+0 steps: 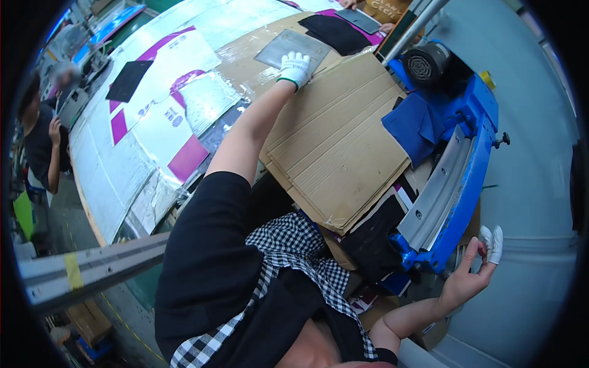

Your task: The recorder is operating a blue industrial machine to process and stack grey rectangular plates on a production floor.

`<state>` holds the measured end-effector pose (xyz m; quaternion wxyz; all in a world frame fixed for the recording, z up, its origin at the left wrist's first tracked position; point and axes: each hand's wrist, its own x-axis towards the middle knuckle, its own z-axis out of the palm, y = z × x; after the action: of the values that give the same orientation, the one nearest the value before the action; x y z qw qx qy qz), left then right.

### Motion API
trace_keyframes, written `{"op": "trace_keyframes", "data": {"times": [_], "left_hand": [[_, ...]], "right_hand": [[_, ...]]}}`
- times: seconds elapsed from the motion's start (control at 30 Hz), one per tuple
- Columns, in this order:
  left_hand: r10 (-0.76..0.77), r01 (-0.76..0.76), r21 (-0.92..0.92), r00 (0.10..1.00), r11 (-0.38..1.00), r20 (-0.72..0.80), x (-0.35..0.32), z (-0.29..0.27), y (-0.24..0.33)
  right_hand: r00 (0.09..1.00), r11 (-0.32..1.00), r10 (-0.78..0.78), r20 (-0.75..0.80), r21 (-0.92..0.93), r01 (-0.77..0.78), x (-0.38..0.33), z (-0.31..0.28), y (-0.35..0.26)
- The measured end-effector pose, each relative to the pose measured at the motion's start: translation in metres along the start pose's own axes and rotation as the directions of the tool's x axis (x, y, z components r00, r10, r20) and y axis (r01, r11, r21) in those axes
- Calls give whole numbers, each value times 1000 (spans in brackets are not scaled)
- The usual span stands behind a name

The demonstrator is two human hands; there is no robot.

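At twelve o'clock the white-gloved left hand point(296, 67) presses flat, fingers together, on a grey square plastic sheet point(292, 49) atop worn brown cardboard point(336, 141), seemingly steadying it, while the right hand point(471, 275) at four o'clock pinches white finger cots point(492, 241).

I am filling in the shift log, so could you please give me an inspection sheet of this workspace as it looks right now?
Surface: long table covered with shiny film and white-and-magenta printed sheets.
Job's things: grey flat sheet lying on cardboard stack; blue machine with a grey curved guard at the table's right edge.
Clutter: blue cloth on the machine; black pieces on the table.
Grippers: left hand, in a white glove, rests on the grey sheet; right hand, white covers on some fingertips, is beside the machine's lower end; whether it touches is unclear.
Cables: nothing seen.
Surroundings: another person stands at the far left.
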<state>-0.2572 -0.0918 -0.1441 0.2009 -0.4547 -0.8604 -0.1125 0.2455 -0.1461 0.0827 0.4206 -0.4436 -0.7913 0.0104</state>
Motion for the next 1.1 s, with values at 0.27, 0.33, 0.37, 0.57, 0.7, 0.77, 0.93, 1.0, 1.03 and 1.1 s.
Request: {"op": "trace_keyframes", "data": {"times": [0.27, 0.33, 0.37, 0.57, 0.7, 0.77, 0.93, 1.0, 1.03, 1.1], "left_hand": [[21, -32, 115, 995, 993, 96, 19, 11, -15], [77, -82, 161, 996, 984, 36, 25, 19, -26], [-27, 24, 91, 999, 996, 23, 29, 22, -38], [-177, 179, -279, 984, 943, 34, 31, 19, -63], [-49, 62, -653, 998, 755, 39, 27, 4, -33], [-124, 126, -933, 988, 336, 89, 29, -26, -15], [-18, 12, -958, 1000, -287, 18, 24, -98, 15], [46, -14, -912, 998, -410, -36, 22, -134, 36], [72, 1, -901, 997, -433, -33, 18, -155, 50], [123, 37, -877, 992, -479, -25, 5, -195, 79]], "right_hand": [[997, 999, 52, -52, -11, -52, -3, 0, 9], [997, 998, 55, -57, -24, -56, -2, 2, 9], [996, 997, 63, -56, -37, -65, 0, 3, 10], [991, 992, 93, -97, -80, -101, -3, 4, 9], [989, 991, 103, -109, -78, -112, -3, 2, 7], [992, 995, 100, -77, -22, -102, 0, 5, 3], [996, 999, 53, -72, -3, -53, -1, 4, 5], [997, 999, 22, -67, -30, -24, 0, 1, 5], [998, 998, 6, -56, -54, -9, 1, 0, 5], [999, 999, 27, -44, 23, -26, 4, 4, -4]]}}
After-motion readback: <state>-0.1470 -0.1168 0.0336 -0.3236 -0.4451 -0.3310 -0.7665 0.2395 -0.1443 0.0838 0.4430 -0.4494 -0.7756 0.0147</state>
